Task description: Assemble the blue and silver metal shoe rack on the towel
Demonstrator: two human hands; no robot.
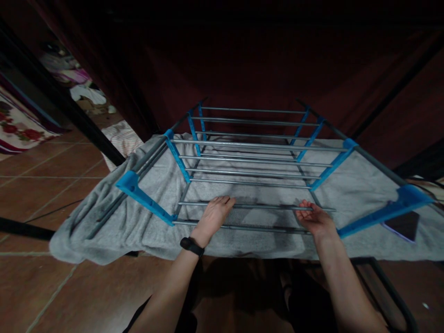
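A rack of grey metal tubes (258, 144) and blue plastic brackets (332, 170) rests on a grey blanket (156, 247). Across its near end runs a separate metal rod (263, 206). My left hand (215, 215), a black band on its wrist, lies palm down over the rod left of its middle, fingers bent round it. With the palm turned up, my right hand (314, 218) has its fingers curled around the rod near the right end. Below the rod, a fixed front tube (256, 228) passes close to both hands. The nearest blue brackets stand on either side, apart from my hands.
A phone (404, 225) lies on the blanket at the right, by the near bracket. Dark wooden panelling (243, 60) rises behind the rack. Dark metal bars (79, 115) slant past at the left, above a tiled floor (41, 194) with a thin cable. A striped cloth (121, 138) hangs nearby.
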